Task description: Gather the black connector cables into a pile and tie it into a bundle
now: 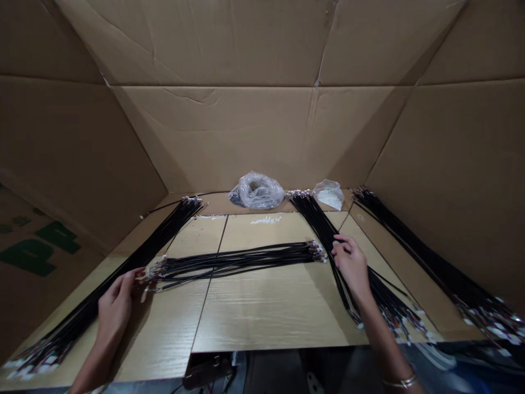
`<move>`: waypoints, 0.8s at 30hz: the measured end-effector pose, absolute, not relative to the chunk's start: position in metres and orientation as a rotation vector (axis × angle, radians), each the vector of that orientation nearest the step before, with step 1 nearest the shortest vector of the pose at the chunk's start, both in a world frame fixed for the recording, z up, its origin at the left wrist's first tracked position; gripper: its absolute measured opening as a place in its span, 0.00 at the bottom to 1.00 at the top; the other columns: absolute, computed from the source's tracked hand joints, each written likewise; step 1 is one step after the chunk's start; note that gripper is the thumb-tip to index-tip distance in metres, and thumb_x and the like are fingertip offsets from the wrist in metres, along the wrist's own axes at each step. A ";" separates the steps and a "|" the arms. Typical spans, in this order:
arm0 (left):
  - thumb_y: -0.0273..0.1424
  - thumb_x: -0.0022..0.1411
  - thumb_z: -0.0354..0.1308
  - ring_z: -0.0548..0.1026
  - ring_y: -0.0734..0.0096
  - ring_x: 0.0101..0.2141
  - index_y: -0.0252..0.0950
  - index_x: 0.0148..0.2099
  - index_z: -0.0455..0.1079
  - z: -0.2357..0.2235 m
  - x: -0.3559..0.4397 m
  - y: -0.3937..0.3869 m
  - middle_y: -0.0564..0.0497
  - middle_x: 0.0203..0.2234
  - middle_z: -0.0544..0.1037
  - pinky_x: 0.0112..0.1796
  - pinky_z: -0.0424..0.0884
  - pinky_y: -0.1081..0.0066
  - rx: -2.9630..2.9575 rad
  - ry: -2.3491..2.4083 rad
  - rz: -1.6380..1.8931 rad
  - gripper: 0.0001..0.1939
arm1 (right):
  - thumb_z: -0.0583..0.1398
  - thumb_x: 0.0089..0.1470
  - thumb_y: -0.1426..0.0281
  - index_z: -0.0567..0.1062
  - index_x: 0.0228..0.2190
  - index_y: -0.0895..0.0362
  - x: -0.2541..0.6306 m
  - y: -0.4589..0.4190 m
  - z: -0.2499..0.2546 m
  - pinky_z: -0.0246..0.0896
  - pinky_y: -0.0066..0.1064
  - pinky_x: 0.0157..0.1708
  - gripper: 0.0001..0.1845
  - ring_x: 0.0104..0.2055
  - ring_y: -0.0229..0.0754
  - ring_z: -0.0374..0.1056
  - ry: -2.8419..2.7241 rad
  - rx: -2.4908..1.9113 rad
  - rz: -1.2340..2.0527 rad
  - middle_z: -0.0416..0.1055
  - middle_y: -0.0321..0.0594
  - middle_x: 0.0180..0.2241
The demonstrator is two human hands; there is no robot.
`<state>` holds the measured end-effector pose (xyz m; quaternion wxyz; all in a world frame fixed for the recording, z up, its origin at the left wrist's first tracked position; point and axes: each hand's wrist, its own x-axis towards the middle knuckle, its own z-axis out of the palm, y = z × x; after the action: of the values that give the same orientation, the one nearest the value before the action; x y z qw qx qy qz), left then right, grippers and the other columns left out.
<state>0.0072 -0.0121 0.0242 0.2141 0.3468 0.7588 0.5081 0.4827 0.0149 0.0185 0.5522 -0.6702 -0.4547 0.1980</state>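
A bundle of black cables point(246, 257) lies crosswise on the wooden tabletop, with small white connectors and coloured wire ends at both tips. At its left tip, my left hand point(115, 306) is closed, thumb and fingers pinching a cable's connector end. My right hand point(350, 265) rests over a second cable bundle point(314, 216), which runs from the back toward the front right edge. Its fingers are curled together against these cables; what lies between them is partly hidden. A few cables beside this hand lie slightly apart from the bundle.
Another cable bundle point(151, 246) slants along the left side, and one more point(414, 246) along the right cardboard wall. Toward the back sit a clear plastic bag with a ring-shaped roll point(260, 190) and a small bag of white pieces point(329, 194). Cardboard walls point(213, 131) enclose the tabletop.
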 end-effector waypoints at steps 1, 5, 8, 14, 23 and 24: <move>0.53 0.46 0.54 0.72 0.65 0.30 0.37 0.36 0.73 0.023 0.006 -0.013 0.48 0.30 0.77 0.25 0.67 0.71 0.963 2.101 1.422 0.25 | 0.55 0.55 0.59 0.71 0.39 0.56 0.492 0.016 0.023 0.57 0.29 0.24 0.15 0.23 0.39 0.65 -1.164 -1.681 0.407 0.70 0.35 0.24; 0.45 0.52 0.51 0.72 0.63 0.31 0.37 0.35 0.72 0.023 0.005 -0.014 0.47 0.32 0.76 0.27 0.68 0.70 0.958 2.139 1.454 0.18 | 0.57 0.56 0.66 0.73 0.36 0.57 0.516 0.023 0.035 0.60 0.33 0.34 0.09 0.37 0.47 0.72 -1.579 -2.207 0.215 0.75 0.45 0.36; 0.41 0.54 0.50 0.72 0.63 0.32 0.39 0.33 0.71 0.026 0.007 -0.015 0.47 0.32 0.75 0.29 0.69 0.68 0.948 2.185 1.456 0.14 | 0.57 0.60 0.66 0.73 0.42 0.61 0.514 0.025 0.037 0.61 0.35 0.36 0.12 0.44 0.51 0.73 -1.775 -2.477 0.143 0.73 0.53 0.46; 0.41 0.58 0.49 0.73 0.60 0.32 0.42 0.31 0.69 0.030 0.011 -0.017 0.48 0.30 0.75 0.32 0.70 0.65 0.963 2.176 1.467 0.12 | 0.49 0.65 0.73 0.74 0.43 0.64 0.502 0.025 0.038 0.62 0.36 0.39 0.15 0.47 0.52 0.74 -1.845 -2.551 0.134 0.74 0.57 0.46; 0.40 0.52 0.51 0.70 0.61 0.30 0.40 0.31 0.69 0.032 0.015 -0.014 0.49 0.28 0.74 0.29 0.65 0.67 0.837 2.191 1.464 0.10 | 0.54 0.59 0.74 0.77 0.39 0.59 0.511 0.029 0.032 0.61 0.33 0.37 0.11 0.46 0.49 0.74 -1.780 -2.420 0.154 0.78 0.52 0.42; 0.40 0.51 0.52 0.70 0.62 0.29 0.40 0.31 0.69 0.032 0.015 -0.015 0.49 0.28 0.73 0.28 0.65 0.67 0.828 2.193 1.465 0.11 | 0.55 0.59 0.74 0.77 0.38 0.57 0.513 0.031 0.029 0.61 0.33 0.37 0.11 0.45 0.49 0.75 -1.738 -2.406 0.192 0.79 0.49 0.41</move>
<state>0.0149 -0.0146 0.0318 0.1877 0.2942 0.7792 0.5206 0.5132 0.0309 0.0293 0.0837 -0.8061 -0.5823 0.0642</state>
